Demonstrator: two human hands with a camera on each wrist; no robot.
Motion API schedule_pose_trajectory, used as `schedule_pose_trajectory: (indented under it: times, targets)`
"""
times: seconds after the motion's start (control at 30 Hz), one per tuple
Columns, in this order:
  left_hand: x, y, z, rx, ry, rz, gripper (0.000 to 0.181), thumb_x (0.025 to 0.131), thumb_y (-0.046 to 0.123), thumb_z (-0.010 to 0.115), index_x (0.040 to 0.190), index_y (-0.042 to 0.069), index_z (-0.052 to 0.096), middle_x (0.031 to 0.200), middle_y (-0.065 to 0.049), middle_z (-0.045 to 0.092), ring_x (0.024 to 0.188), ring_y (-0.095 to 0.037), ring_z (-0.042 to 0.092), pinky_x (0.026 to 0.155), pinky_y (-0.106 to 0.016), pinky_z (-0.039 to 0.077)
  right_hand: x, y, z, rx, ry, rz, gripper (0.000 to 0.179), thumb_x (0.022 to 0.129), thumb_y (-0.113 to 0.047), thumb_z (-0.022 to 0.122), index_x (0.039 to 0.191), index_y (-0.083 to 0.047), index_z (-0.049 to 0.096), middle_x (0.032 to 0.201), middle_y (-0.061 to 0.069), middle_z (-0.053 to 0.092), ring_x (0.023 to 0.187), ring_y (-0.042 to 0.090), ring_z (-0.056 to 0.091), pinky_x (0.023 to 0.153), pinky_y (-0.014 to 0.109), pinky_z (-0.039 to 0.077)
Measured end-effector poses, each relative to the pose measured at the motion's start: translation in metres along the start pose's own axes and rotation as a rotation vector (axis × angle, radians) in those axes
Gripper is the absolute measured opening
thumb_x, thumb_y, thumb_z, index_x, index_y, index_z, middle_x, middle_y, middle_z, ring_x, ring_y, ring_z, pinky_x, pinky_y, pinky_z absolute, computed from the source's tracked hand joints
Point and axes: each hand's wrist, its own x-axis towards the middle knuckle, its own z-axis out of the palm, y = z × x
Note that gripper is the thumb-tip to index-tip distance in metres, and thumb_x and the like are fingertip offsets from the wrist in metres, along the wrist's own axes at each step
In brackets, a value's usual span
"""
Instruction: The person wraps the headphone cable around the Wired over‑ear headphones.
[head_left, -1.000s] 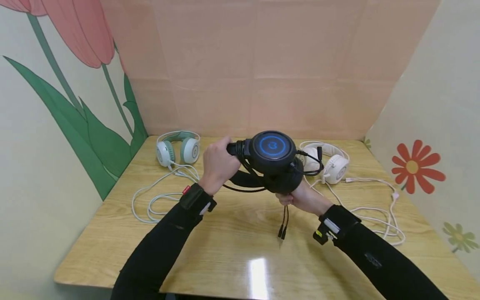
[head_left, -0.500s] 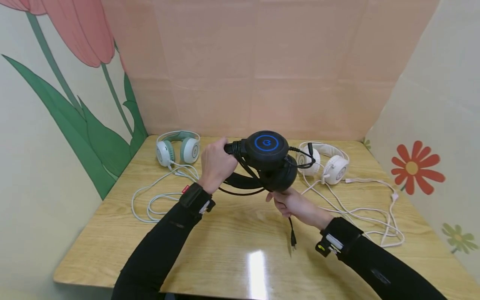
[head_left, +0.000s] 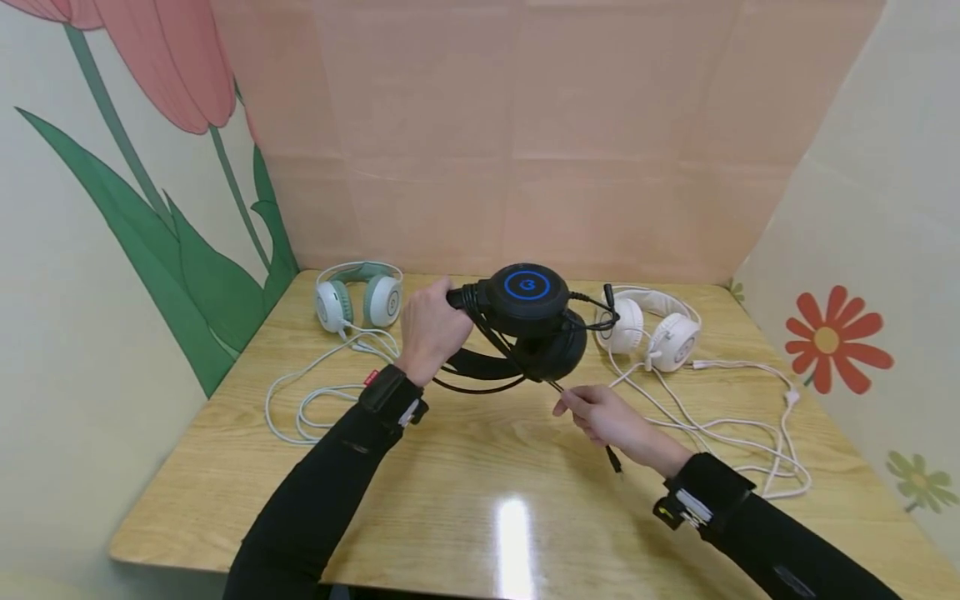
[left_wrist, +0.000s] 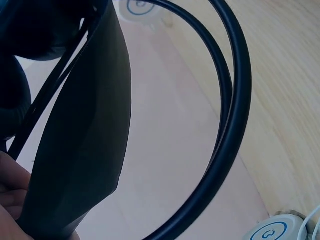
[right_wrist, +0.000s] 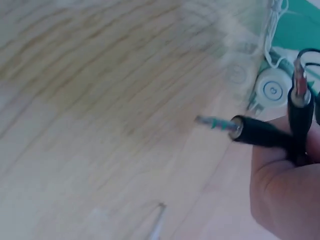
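Black over-ear headphones (head_left: 528, 321) with a glowing blue ring on one ear cup are held above the table. My left hand (head_left: 435, 329) grips them by the headband end, where part of the black cable is wrapped. In the left wrist view, the dark headband (left_wrist: 85, 125) rises from the fingers beside a loop of black cable (left_wrist: 240, 90). Below and right of the ear cups, my right hand (head_left: 611, 421) pinches the black cable. Two audio plugs (right_wrist: 260, 131) stick out of that hand in the right wrist view.
White-and-green headphones (head_left: 358, 300) stand at the back left of the wooden table (head_left: 420, 517), their pale cable (head_left: 300, 408) coiled in front. White headphones (head_left: 671, 340) sit at the back right, with a white cable (head_left: 780, 433) spread toward the right edge.
My right hand has moved right and downward, away from the ear cups, with the cable in its fingers. The black headphones have shifted slightly left in my left hand.
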Motion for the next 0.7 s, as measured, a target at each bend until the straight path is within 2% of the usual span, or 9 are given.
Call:
schedule_pose_trajectory:
  times: [0.07, 0.17, 0.27, 0.4, 0.53, 0.63, 0.7]
  targets:
    - [0.000, -0.001, 0.002, 0.014, -0.004, 0.000, 0.025, 0.086, 0.025, 0.067, 0.070, 0.011, 0.054, 0.060, -0.002, 0.049, 0.053, -0.022, 0.050, 0.052, -0.032, 0.035, -0.003, -0.002, 0.003, -0.120, 0.033, -0.041, 0.035, 0.109, -0.021, 0.044, 0.111, 0.007, 0.064, 0.062, -0.004, 0.036, 0.050, 0.009, 0.032, 0.047, 0.026, 0.031]
    - [-0.001, -0.002, 0.003, 0.046, -0.009, 0.010, 0.030, 0.087, 0.029, 0.067, 0.068, 0.011, 0.052, 0.059, -0.002, 0.047, 0.051, -0.021, 0.048, 0.050, -0.032, 0.034, -0.009, -0.008, 0.012, -0.341, 0.107, -0.119, 0.027, 0.106, -0.018, 0.049, 0.100, 0.001, 0.068, 0.063, -0.004, 0.038, 0.051, 0.010, 0.035, 0.051, 0.029, 0.033]
    - [-0.002, -0.003, 0.005, 0.070, -0.014, 0.019, 0.034, 0.088, 0.032, 0.068, 0.067, 0.011, 0.051, 0.058, -0.001, 0.046, 0.050, -0.021, 0.047, 0.049, -0.032, 0.033, -0.014, -0.016, 0.020, -0.537, 0.178, -0.163, 0.023, 0.104, -0.015, 0.054, 0.087, -0.003, 0.064, 0.063, -0.004, 0.041, 0.054, 0.011, 0.039, 0.055, 0.030, 0.035]
    - [-0.001, -0.005, 0.005, 0.085, -0.021, 0.022, 0.036, 0.090, 0.034, 0.066, 0.066, 0.012, 0.050, 0.058, 0.000, 0.043, 0.049, -0.020, 0.045, 0.049, -0.031, 0.031, -0.023, -0.028, 0.027, -0.702, 0.196, -0.122, 0.013, 0.100, -0.009, 0.058, 0.088, -0.003, 0.062, 0.066, -0.001, 0.050, 0.057, 0.014, 0.047, 0.055, 0.032, 0.040]
    - [0.000, -0.009, 0.005, 0.137, -0.020, 0.038, 0.036, 0.090, 0.033, 0.064, 0.066, 0.012, 0.048, 0.058, -0.001, 0.043, 0.049, -0.021, 0.045, 0.049, -0.031, 0.032, -0.030, -0.040, 0.029, -0.805, 0.169, -0.066, 0.011, 0.099, -0.007, 0.057, 0.089, -0.003, 0.062, 0.067, 0.002, 0.053, 0.059, 0.017, 0.050, 0.055, 0.035, 0.042]
    - [-0.002, -0.013, 0.006, 0.186, -0.031, 0.041, 0.035, 0.090, 0.031, 0.064, 0.065, 0.012, 0.048, 0.059, -0.001, 0.044, 0.050, -0.021, 0.046, 0.048, -0.031, 0.032, -0.034, -0.045, 0.031, -0.882, 0.152, -0.089, 0.015, 0.100, -0.008, 0.057, 0.085, -0.005, 0.060, 0.066, 0.002, 0.052, 0.057, 0.017, 0.051, 0.053, 0.035, 0.043]
    - [-0.003, -0.016, 0.008, 0.206, -0.046, 0.033, 0.033, 0.089, 0.030, 0.064, 0.066, 0.012, 0.049, 0.059, -0.001, 0.045, 0.050, -0.021, 0.046, 0.048, -0.031, 0.033, -0.036, -0.047, 0.034, -0.946, 0.157, -0.141, 0.016, 0.099, -0.010, 0.058, 0.084, -0.006, 0.059, 0.066, 0.002, 0.053, 0.057, 0.018, 0.053, 0.052, 0.036, 0.045]
